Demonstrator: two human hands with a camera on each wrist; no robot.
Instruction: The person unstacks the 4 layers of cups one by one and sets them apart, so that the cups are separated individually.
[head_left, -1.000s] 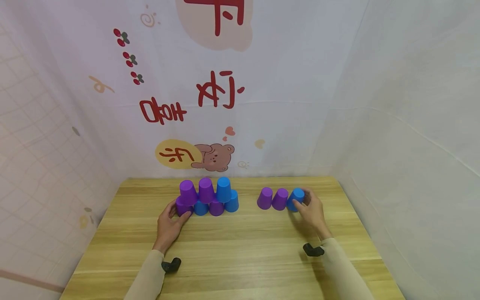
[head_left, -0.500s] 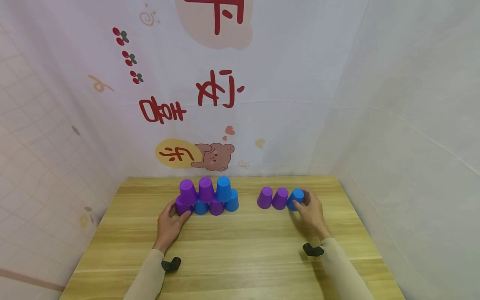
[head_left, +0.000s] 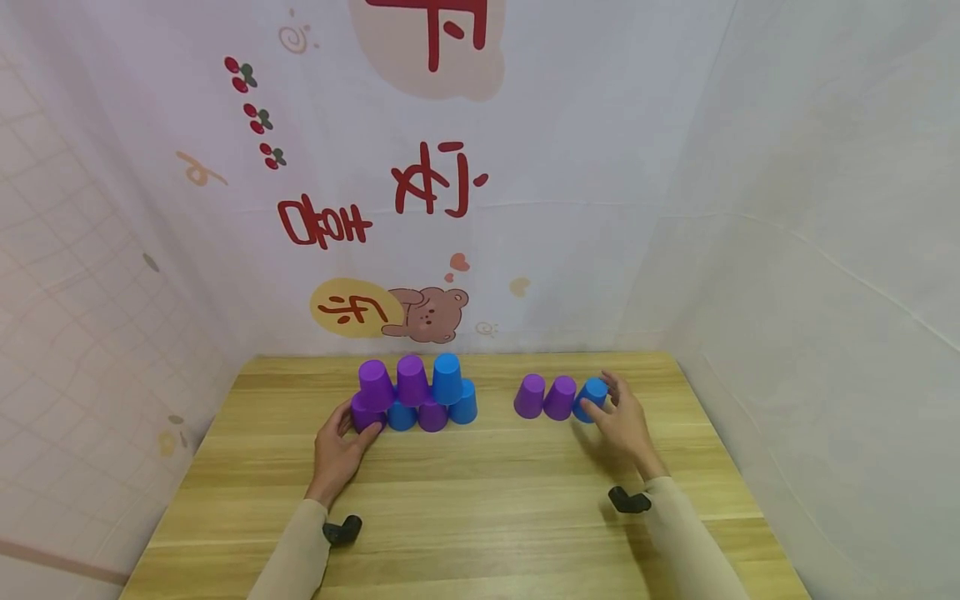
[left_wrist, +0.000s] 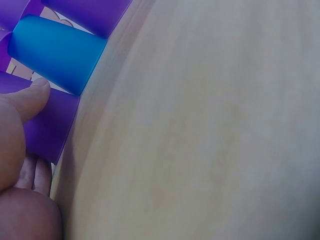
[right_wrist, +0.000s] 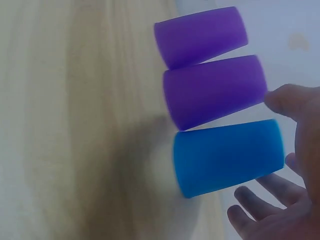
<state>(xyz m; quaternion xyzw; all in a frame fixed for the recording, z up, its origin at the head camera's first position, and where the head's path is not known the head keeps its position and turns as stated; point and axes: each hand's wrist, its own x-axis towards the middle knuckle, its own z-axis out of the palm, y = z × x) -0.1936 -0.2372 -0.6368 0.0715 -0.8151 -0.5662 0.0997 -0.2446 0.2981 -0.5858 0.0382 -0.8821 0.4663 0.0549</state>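
In the head view my left hand (head_left: 337, 452) holds the purple cup (head_left: 369, 414) at the left end of a bottom row. The left wrist view shows its thumb (left_wrist: 36, 97) along the front of that cup, other fingers at the far side. Upside-down cups make two tiers: purple (head_left: 377, 385), purple (head_left: 412, 381) and blue (head_left: 447, 380) above; blue (head_left: 402, 417), purple (head_left: 432, 414) and blue (head_left: 464, 402) fill the lower row. My right hand (head_left: 624, 421) spreads around another blue cup (right_wrist: 227, 157), its thumb and fingers loose about the narrow end.
Two purple cups, one farther left (head_left: 530, 397) and one beside the blue cup (head_left: 560, 398), stand upside down on the wooden table (head_left: 480, 517). A gap parts them from the tiers. White cloth walls (head_left: 570, 167) close off the back and sides.
The right hand's fingers have loosened and lifted from the blue cup, which stays in place. The left hand and the tiers look unchanged.
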